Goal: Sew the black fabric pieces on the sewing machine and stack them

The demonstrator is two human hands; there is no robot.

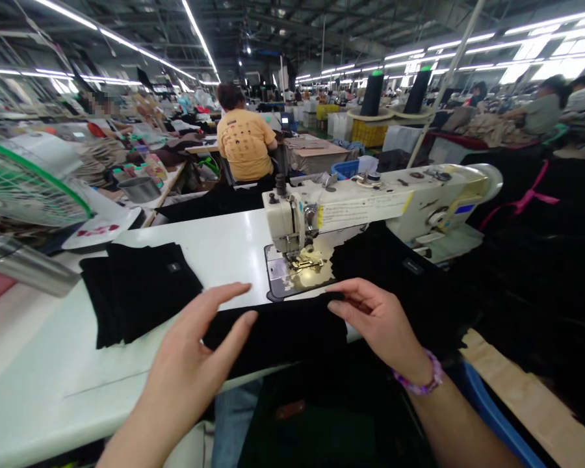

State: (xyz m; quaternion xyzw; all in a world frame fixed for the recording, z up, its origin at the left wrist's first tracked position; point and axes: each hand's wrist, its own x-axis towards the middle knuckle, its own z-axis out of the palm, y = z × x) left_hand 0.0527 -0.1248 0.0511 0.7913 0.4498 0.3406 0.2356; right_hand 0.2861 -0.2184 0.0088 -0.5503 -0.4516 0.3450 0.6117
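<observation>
A piece of black fabric (283, 331) lies across the front edge of the white table, in front of the sewing machine (351, 208). My right hand (377, 318) pinches its upper right corner between thumb and fingers. Over the left end of that fabric, my left hand (199, 344) is open, thumb and fingers apart. The machine's presser foot (295, 257) sits above the metal needle plate (305, 273), just beyond the fabric. To the left rests a stack of black fabric pieces (141, 286), the top one with a small label.
More black fabric with a label (394, 266) spreads right of the needle plate. A green-rimmed fan (34, 182) and a metal cylinder (29, 263) stand at the left. A person in a yellow shirt (246, 143) sits ahead. Thread cones (373, 94) rise behind the machine.
</observation>
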